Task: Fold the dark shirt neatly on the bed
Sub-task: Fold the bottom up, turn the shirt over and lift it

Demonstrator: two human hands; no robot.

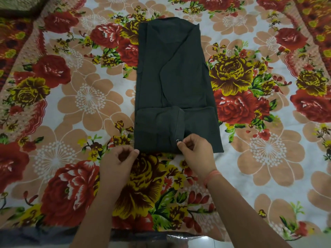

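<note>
Shirt (172, 77), dark, lies on the bed (71, 104) as a long panel, sleeves tucked in. Right hand (195, 151) pinches its near hem beside the cuff button (177, 140); left hand (120, 161) curls at the near-left corner, grip unclear. Best: seize both corners evenly, carry hem to collar (170, 21) squarely.

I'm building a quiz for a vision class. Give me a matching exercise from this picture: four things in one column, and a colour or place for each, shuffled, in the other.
1 shirt
2 button
3 wrist thread
4 bedsheet

A floral
B orange
C dark, folded
D beside a fingertip of the right hand

Pairs: 1-C, 2-D, 3-B, 4-A
</note>
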